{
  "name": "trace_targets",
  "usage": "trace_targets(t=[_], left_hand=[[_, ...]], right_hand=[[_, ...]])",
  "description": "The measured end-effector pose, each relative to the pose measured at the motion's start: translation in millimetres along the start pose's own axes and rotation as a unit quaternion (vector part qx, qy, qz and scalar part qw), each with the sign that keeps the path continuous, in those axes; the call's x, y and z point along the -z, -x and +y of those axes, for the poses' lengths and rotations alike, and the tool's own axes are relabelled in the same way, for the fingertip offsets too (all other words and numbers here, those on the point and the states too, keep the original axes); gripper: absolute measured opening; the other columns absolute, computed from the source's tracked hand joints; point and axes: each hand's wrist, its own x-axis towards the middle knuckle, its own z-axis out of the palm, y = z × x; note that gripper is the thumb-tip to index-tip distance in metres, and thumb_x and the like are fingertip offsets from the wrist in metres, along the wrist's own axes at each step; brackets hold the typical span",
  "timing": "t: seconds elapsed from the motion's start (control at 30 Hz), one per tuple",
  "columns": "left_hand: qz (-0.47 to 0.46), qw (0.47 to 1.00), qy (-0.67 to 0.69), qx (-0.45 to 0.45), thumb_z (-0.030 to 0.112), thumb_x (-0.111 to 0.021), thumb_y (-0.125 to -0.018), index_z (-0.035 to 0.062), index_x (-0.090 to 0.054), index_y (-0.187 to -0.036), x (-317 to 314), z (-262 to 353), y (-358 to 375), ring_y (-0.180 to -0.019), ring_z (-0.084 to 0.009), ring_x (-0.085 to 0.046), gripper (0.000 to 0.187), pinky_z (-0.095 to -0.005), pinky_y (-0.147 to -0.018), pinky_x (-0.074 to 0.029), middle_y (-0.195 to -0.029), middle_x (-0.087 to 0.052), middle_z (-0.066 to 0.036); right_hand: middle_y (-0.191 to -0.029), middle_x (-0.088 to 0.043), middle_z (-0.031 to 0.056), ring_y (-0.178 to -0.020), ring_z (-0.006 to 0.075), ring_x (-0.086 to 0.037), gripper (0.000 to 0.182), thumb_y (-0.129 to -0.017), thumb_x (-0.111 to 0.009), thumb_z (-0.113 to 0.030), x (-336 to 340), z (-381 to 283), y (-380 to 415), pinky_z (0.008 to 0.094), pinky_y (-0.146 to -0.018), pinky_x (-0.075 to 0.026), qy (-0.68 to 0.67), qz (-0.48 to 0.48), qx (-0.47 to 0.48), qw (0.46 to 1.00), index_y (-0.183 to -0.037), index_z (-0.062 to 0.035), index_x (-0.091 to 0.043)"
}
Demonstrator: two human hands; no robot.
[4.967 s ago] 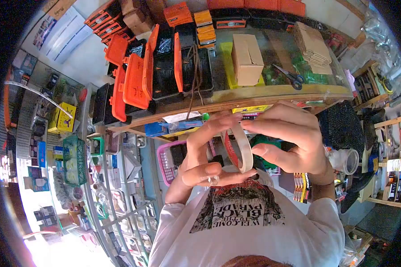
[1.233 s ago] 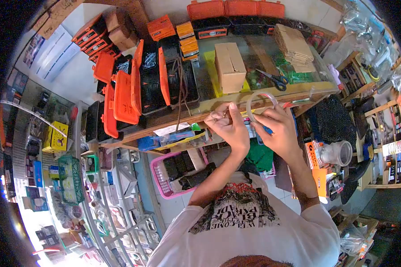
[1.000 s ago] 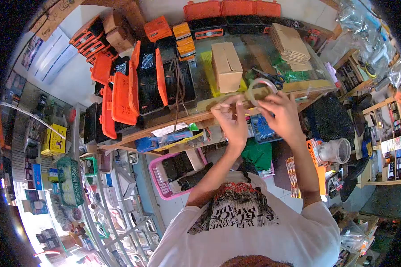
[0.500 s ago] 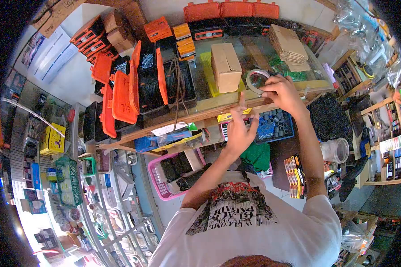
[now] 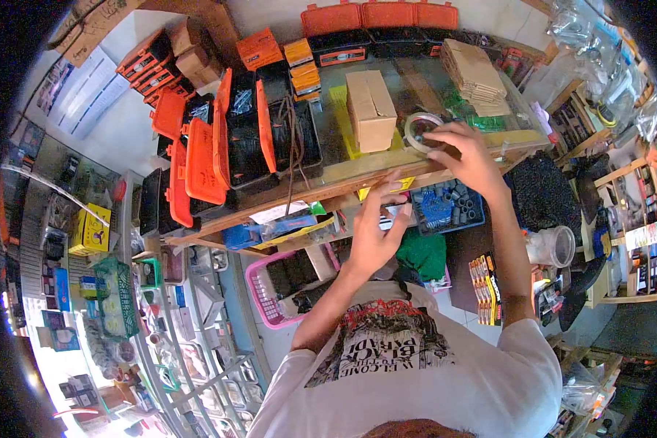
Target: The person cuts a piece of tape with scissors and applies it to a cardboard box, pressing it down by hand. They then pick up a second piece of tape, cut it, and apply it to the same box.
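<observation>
On the glass counter (image 5: pixel 321 171) a roll of tape (image 5: pixel 409 133) stands beside a closed cardboard box (image 5: pixel 371 109). My right hand (image 5: pixel 469 155) is at the roll's right side, its fingers curved and apart, the fingertips near or over the ring. My left hand (image 5: pixel 376 237) is in the air just in front of the counter's edge, below the box, with thumb and fingers apart and nothing visible between them. Whether the right fingertips touch the roll is hard to tell.
Open black cases with orange lids (image 5: pixel 206 164) are at the counter's left. Flattened cardboard (image 5: pixel 474 73) lies at the back right. Below the counter are a blue crate of grey fittings (image 5: pixel 456 208) and a pink basket (image 5: pixel 254 292).
My left hand has moved down and left, away from the counter's edge. My right hand's fingers have loosened from the tape roll, which stays in nearly the same place.
</observation>
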Motion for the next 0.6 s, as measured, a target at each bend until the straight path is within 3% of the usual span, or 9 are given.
trace_targets(t=[0.07, 0.13, 0.17, 0.3, 0.43, 0.5, 0.6], left_hand=[[-0.023, 0.998, 0.048, 0.018, 0.006, -0.067, -0.096, -0.0004, -0.050, -0.136, 10, 14, -1, -0.105, -0.0214, -0.071, 0.043, -0.0314, -0.079, -0.055, -0.146, -0.057, -0.021], [-0.032, 0.996, 0.080, 0.034, 0.005, -0.066, -0.096, 0.0002, -0.050, -0.135, 18, 29, -2, -0.109, -0.0212, -0.070, 0.042, -0.0314, -0.083, -0.054, -0.147, -0.056, -0.020], [-0.030, 0.995, 0.089, 0.040, 0.005, -0.066, -0.097, 0.0006, -0.050, -0.135, 20, 36, -2, -0.110, -0.0213, -0.069, 0.042, -0.0317, -0.084, -0.053, -0.149, -0.055, -0.020], [-0.044, 0.993, 0.101, 0.042, 0.009, -0.068, -0.096, 0.0034, -0.052, -0.136, 28, 50, -4, -0.118, -0.0254, -0.066, 0.044, -0.0363, -0.092, -0.052, -0.150, -0.053, -0.021], [-0.066, 0.988, -0.130, -0.051, 0.010, -0.069, -0.093, 0.0026, -0.052, -0.134, 36, 59, -12, -0.123, -0.0359, -0.062, 0.044, -0.0450, -0.104, -0.049, -0.152, -0.047, -0.024], [-0.066, 0.966, -0.224, -0.112, 0.009, -0.071, -0.090, 0.0034, -0.054, -0.133, 36, 65, -16, -0.125, -0.0394, -0.061, 0.046, -0.0471, -0.105, -0.049, -0.151, -0.048, -0.025], [-0.067, 0.967, -0.220, -0.113, 0.008, -0.073, -0.088, 0.0044, -0.056, -0.132, 34, 68, -14, -0.128, -0.0427, -0.058, 0.047, -0.0495, -0.107, -0.048, -0.150, -0.048, -0.025]], right_hand=[[-0.104, -0.073, 0.0078, -0.101, 0.0205, -0.068, 0.031, -0.091, -0.074, -0.013, 3, -25, 4, 0.0345, -0.094, -0.051, -0.124, 0.018, -0.053, 0.991, -0.121, -0.0068, -0.072], [-0.105, -0.074, 0.0065, -0.099, 0.0138, -0.068, 0.030, -0.095, -0.072, -0.013, 4, -54, 14, 0.0296, -0.091, -0.051, -0.286, 0.001, -0.145, 0.947, -0.124, -0.0057, -0.071], [-0.112, -0.072, 0.0097, -0.105, 0.0143, -0.067, 0.031, -0.098, -0.067, -0.008, 6, -69, 17, 0.0307, -0.096, -0.051, -0.350, -0.012, -0.181, 0.919, -0.128, 0.0000, -0.066], [-0.106, -0.073, 0.0062, -0.098, 0.0093, -0.066, 0.035, -0.098, -0.069, -0.011, -8, -96, 25, 0.0258, -0.087, -0.051, -0.458, 0.012, -0.182, 0.870, -0.129, 0.0035, -0.065], [-0.108, -0.073, 0.0073, -0.098, 0.0086, -0.066, 0.035, -0.097, -0.070, -0.008, -10, -109, 31, 0.0251, -0.084, -0.051, -0.515, 0.018, -0.183, 0.838, -0.129, 0.0036, -0.065], [-0.107, -0.073, 0.0074, -0.097, 0.0097, -0.067, 0.033, -0.095, -0.071, -0.008, -11, -115, 33, 0.0259, -0.082, -0.052, -0.492, 0.034, -0.180, 0.851, -0.127, 0.0017, -0.067], [-0.107, -0.073, 0.0096, -0.097, 0.0154, -0.068, 0.031, -0.091, -0.074, -0.003, -5, -120, 33, 0.0292, -0.085, -0.052, -0.421, 0.036, -0.139, 0.896, -0.121, 0.0015, -0.070]])
